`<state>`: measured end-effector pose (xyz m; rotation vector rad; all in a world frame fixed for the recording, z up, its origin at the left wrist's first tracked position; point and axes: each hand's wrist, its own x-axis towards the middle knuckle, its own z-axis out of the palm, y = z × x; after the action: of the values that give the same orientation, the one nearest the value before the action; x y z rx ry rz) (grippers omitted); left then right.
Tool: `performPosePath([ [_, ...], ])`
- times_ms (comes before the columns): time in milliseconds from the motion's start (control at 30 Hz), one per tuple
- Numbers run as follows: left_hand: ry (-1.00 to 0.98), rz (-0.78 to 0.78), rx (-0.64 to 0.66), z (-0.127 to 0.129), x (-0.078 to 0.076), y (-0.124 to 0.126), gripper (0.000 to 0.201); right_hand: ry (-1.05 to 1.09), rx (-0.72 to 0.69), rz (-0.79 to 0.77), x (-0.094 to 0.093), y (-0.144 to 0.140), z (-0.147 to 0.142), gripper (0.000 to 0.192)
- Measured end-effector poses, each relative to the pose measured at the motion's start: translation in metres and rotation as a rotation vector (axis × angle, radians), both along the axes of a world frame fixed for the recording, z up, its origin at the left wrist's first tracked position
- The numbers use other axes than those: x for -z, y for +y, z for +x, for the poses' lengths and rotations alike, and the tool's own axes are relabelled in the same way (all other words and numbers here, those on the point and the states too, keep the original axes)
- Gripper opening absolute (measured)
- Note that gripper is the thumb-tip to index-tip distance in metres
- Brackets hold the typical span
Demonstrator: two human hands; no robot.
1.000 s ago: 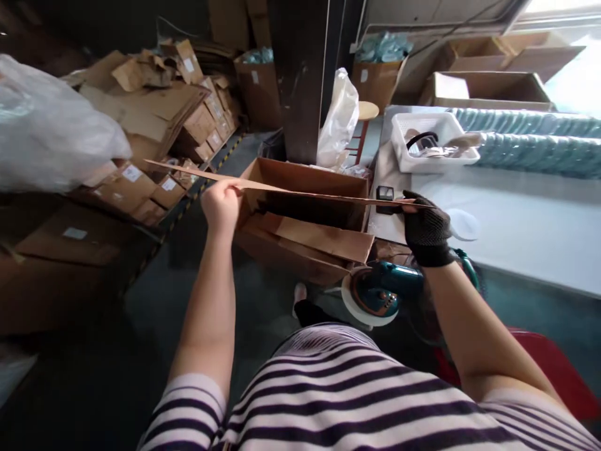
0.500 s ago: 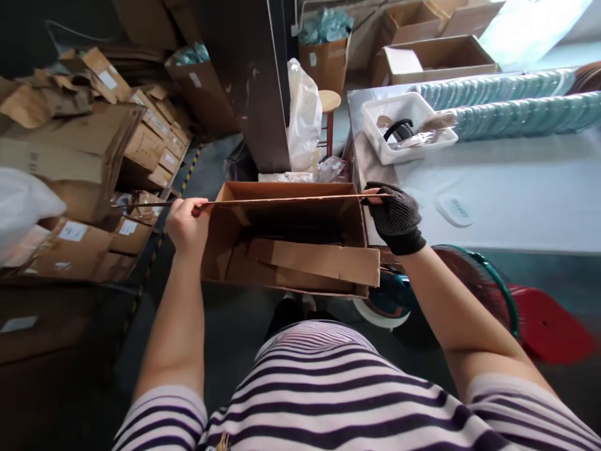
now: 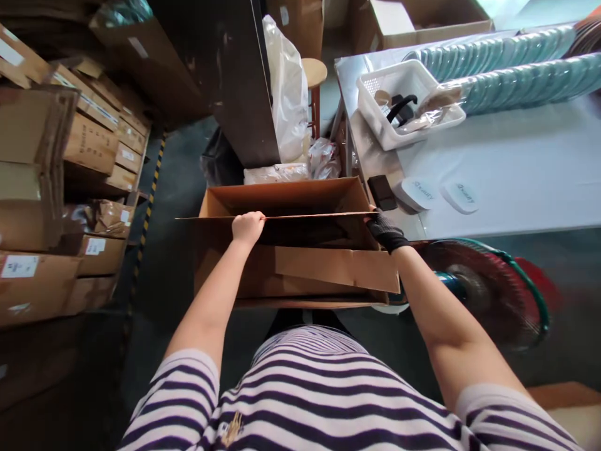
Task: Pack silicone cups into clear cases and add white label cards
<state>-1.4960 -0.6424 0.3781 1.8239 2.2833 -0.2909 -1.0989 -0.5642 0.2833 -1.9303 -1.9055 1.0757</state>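
Note:
A flat brown cardboard sheet point(image 3: 319, 217) is seen edge-on, lying level across the top of an open cardboard box point(image 3: 286, 195) on the floor in front of me. My left hand point(image 3: 247, 227), bare, grips the sheet near its left part. My right hand point(image 3: 385, 230), in a black fingerless mesh glove, grips the sheet's right end. The near flap point(image 3: 338, 268) of the box hangs outward toward my striped shirt. The inside of the box is dark and I cannot tell what it holds.
A white table point(image 3: 516, 169) stands to the right with a white basket point(image 3: 408, 103), stacked teal discs point(image 3: 498, 56), two white oval pieces point(image 3: 439, 193) and a small black object point(image 3: 381, 191). A fan point(image 3: 474, 288) sits below it. Stacked cardboard boxes point(image 3: 70, 163) line the left; a dark pillar point(image 3: 244, 81) and plastic bags stand behind.
Both hands have lowered the sheet onto the box opening. My left hand has slid inward along it, and the view has tilted further down.

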Motion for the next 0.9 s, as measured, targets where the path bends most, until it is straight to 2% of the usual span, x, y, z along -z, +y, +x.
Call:
performPosePath([
  [100, -0.024, -0.124, 0.06, 0.002, 0.04, 0.014, 0.034, -0.039, 0.076, -0.075, 0.007, -0.023, 0.0, 0.061],
  [200, -0.093, -0.186, 0.115, 0.008, 0.078, 0.021, 0.032, -0.051, 0.111, -0.105, -0.001, -0.062, 0.016, 0.071],
  [333, -0.181, -0.358, 0.124, 0.012, 0.133, 0.012, 0.034, -0.019, 0.164, -0.177, -0.015, -0.139, 0.04, 0.064],
  [400, -0.189, -0.457, 0.073, 0.011, 0.159, 0.0, 0.044, -0.002, 0.194, -0.245, -0.022, -0.184, 0.047, 0.06],
  [467, -0.194, -0.546, 0.013, 0.011, 0.178, -0.014, 0.055, 0.01, 0.223, -0.307, -0.029, -0.226, 0.049, 0.055],
  [533, -0.213, -0.615, -0.019, 0.016, 0.186, -0.026, 0.057, 0.002, 0.264, -0.363, -0.037, -0.262, 0.05, 0.049],
  [567, -0.227, -0.634, -0.017, 0.021, 0.186, -0.032, 0.055, -0.015, 0.291, -0.393, -0.041, -0.278, 0.049, 0.047],
  [700, -0.246, -0.621, 0.084, 0.053, 0.166, -0.065, 0.052, -0.152, 0.344, -0.547, -0.055, -0.331, 0.049, 0.042],
  [767, -0.226, -0.577, 0.161, 0.064, 0.162, -0.084, 0.056, -0.219, 0.412, -0.627, -0.059, -0.358, 0.058, 0.037],
  [800, -0.214, -0.522, 0.174, 0.067, 0.166, -0.091, 0.059, -0.242, 0.48, -0.66, -0.059, -0.373, 0.066, 0.033],
  [833, -0.283, -0.371, 0.106, 0.07, 0.173, -0.095, 0.06, -0.255, 0.563, -0.684, -0.06, -0.391, 0.076, 0.028],
  [900, -0.51, -0.033, 0.119, 0.081, 0.19, -0.094, 0.064, -0.261, 0.727, -0.746, -0.062, -0.431, 0.098, 0.017],
])
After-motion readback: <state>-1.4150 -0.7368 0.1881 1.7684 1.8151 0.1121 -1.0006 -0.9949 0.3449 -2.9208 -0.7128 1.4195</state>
